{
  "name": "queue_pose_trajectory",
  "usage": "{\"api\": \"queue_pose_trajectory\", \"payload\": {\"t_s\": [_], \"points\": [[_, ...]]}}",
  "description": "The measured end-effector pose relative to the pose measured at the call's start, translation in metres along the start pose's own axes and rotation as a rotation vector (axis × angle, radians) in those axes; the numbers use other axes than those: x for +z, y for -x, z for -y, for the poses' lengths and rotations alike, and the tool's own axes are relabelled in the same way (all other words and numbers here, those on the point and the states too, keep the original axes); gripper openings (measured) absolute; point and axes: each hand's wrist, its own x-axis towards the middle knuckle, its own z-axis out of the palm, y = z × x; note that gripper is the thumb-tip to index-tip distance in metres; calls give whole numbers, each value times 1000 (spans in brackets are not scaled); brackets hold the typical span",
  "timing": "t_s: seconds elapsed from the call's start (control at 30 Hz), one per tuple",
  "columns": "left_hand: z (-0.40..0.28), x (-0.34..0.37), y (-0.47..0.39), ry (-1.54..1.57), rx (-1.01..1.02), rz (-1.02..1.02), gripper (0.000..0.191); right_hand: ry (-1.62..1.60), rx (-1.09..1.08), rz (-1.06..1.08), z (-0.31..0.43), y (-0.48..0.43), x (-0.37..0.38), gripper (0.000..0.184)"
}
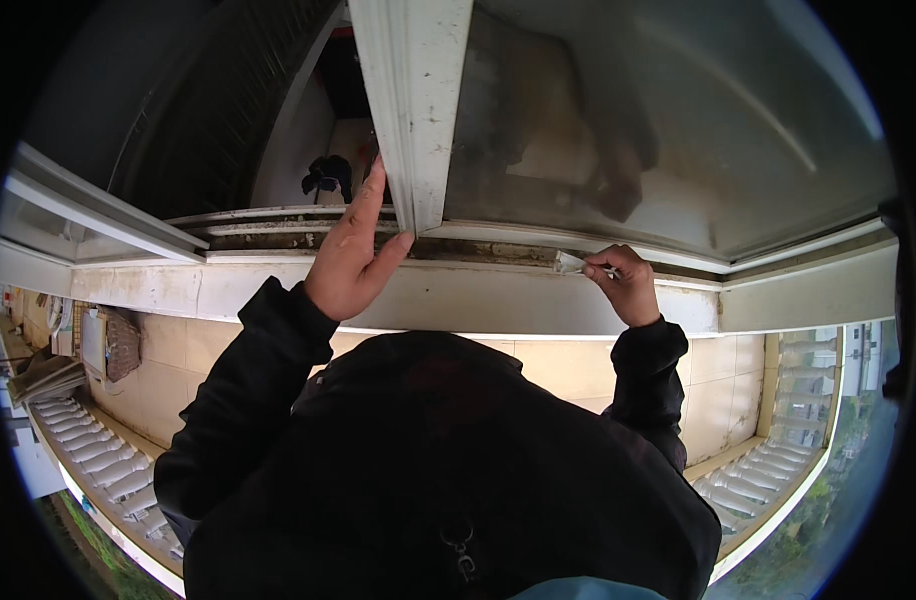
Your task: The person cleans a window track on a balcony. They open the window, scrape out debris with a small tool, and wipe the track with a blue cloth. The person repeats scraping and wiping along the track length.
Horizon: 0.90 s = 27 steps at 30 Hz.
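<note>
My left hand [353, 259] lies against the lower end of a white sliding-window sash [431, 120]. Its thumb is spread from the fingers, and the fingertips rest along the frame's left edge. In my right hand [624, 281] a small whitish piece [569, 262], perhaps folded paper or cloth, is pinched between thumb and fingers. That piece is at the dirty lower window track [495, 252], to the right of the sash's upright. Dark grime lines the track. Below it runs a white sill [465, 294] with stains on its left part.
A glass pane [548, 142] with reflections fills the upper right. Another sash [105, 202] stands at left. Behind me is a tiled balcony floor [717, 397] with a white balustrade [97, 442]. A woven basket [124, 343] and boards [49, 379] sit at left.
</note>
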Motion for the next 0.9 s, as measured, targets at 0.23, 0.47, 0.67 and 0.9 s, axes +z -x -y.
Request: {"api": "queue_pose_trajectory", "payload": {"t_s": [0.23,0.47,0.67,0.9], "points": [[-8,2,-59,29,-147,-329,100,-121,-49,-21,11,2,12,14],[2,-4,-76,-6,-133,-409,84,-117,16,-40,13,43,13,11],[21,-23,-62,-64,-84,-517,80,-189,203,-173,6,100,4,11],[43,-68,-21,9,-42,-774,86,-176,256,-219,17,123,14,12]]}}
